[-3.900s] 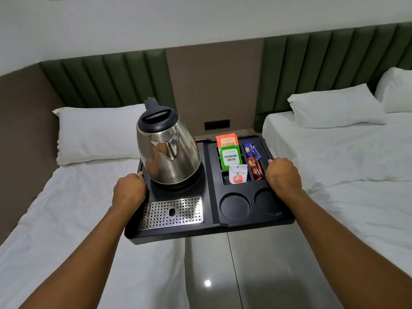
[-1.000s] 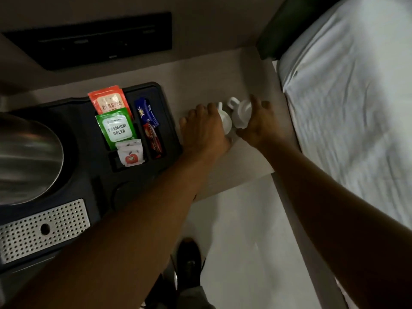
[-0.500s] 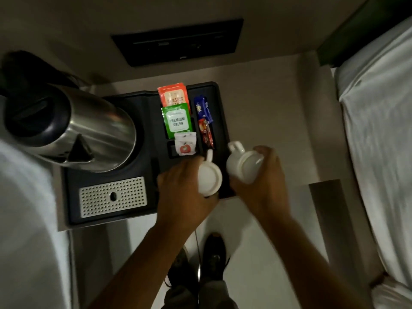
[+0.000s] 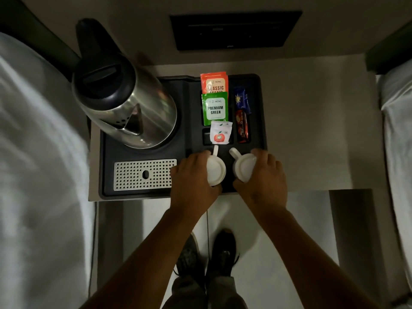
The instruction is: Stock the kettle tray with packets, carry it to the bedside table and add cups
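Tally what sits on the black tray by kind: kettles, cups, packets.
Steel kettle: 1
White cups, one in the left hand at, one in the right hand at: 2
Packets: orange, green, white, blue, red: 5
Total: 8

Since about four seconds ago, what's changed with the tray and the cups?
The tray left both hands and now sits on the bedside table. The left hand and right hand each took a white cup, left cup and right cup, from the tabletop beside the tray and brought them over the tray's front right corner. The kettle and packets kept their places.
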The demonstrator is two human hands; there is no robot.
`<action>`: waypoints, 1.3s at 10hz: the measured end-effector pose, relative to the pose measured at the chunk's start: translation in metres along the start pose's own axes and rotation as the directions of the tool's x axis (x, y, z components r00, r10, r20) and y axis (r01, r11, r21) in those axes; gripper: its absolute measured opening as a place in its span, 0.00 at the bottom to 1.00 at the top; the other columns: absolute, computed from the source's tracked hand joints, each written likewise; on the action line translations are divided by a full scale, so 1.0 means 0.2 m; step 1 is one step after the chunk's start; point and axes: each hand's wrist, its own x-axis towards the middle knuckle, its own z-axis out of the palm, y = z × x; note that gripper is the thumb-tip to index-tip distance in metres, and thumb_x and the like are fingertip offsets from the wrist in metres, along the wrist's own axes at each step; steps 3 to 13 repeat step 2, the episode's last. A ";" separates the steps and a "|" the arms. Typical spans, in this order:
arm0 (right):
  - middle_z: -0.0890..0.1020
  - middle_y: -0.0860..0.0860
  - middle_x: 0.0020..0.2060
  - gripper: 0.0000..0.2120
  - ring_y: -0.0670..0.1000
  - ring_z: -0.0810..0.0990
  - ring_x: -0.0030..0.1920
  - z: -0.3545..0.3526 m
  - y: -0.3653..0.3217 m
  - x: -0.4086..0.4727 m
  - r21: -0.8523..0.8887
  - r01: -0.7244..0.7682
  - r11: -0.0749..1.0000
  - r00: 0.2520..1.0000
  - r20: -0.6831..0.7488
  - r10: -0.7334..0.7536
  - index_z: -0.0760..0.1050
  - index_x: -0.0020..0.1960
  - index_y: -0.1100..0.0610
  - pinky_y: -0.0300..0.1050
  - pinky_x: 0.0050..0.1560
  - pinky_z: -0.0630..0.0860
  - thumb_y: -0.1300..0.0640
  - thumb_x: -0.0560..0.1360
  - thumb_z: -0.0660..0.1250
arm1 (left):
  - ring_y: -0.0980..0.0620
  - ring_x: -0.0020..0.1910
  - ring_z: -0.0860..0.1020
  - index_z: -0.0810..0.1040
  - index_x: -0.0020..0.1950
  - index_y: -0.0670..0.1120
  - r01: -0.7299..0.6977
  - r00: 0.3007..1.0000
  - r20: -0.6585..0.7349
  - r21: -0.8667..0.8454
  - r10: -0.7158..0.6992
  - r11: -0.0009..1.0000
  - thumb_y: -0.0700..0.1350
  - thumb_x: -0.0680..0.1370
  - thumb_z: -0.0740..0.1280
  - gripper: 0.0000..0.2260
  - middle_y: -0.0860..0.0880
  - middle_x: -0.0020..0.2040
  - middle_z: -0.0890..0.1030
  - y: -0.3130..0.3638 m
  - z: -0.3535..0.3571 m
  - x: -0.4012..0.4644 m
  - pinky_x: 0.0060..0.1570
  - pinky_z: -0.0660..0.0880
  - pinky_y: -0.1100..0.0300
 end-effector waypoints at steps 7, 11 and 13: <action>0.71 0.55 0.64 0.46 0.57 0.69 0.62 -0.08 -0.05 0.03 -0.010 -0.034 0.999 0.989 0.144 0.035 0.60 0.69 0.52 0.54 0.54 0.74 0.48 0.58 0.81 | 0.46 0.63 0.71 0.66 0.71 0.49 0.025 0.996 0.085 0.011 -0.026 1.000 0.57 0.64 0.79 0.41 0.48 0.65 0.73 0.05 -0.09 0.01 0.60 0.69 0.48; 0.71 0.55 0.64 0.46 0.57 0.69 0.62 -0.08 -0.05 0.03 -0.010 -0.034 0.999 0.989 0.144 0.035 0.60 0.69 0.52 0.54 0.54 0.74 0.48 0.58 0.81 | 0.46 0.63 0.71 0.66 0.71 0.49 0.025 0.996 0.085 0.011 -0.026 1.000 0.57 0.64 0.79 0.41 0.48 0.65 0.73 0.05 -0.09 0.01 0.60 0.69 0.48; 0.71 0.55 0.64 0.46 0.57 0.69 0.62 -0.08 -0.05 0.03 -0.010 -0.034 0.999 0.989 0.144 0.035 0.60 0.69 0.52 0.54 0.54 0.74 0.48 0.58 0.81 | 0.46 0.63 0.71 0.66 0.71 0.49 0.025 0.996 0.085 0.011 -0.026 1.000 0.57 0.64 0.79 0.41 0.48 0.65 0.73 0.05 -0.09 0.01 0.60 0.69 0.48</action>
